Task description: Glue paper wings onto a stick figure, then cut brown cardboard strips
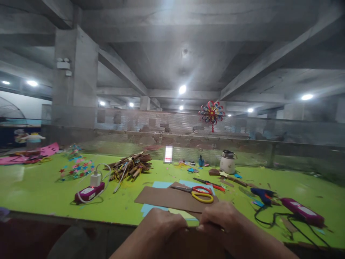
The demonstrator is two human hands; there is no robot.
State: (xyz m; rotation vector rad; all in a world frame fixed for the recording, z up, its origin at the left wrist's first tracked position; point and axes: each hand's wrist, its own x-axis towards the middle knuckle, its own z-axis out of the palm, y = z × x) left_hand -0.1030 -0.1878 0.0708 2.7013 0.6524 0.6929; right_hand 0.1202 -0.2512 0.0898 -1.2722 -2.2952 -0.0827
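Both hands are close together at the table's front edge, low in the view. My left hand (165, 223) has its fingers curled down, closed on a brown sheet (192, 241) that hangs below the edge. Just to its right, my right hand (222, 217) is closed at the same sheet's top edge. Beyond them lies brown card (159, 196) over light blue paper (161, 185). Scissors (202, 193) with one red and one yellow handle rest on the card. A second pair of red-handled scissors (218, 187) lies behind.
At left are a purple power strip (90, 193), a star-covered ball (78, 169) and bundled brown rolls (134, 165). At right stand a white jar (228, 162), a blue glue gun (262, 195) with black cable, and another purple strip (302, 211). A perforated screen (134, 144) backs the table.
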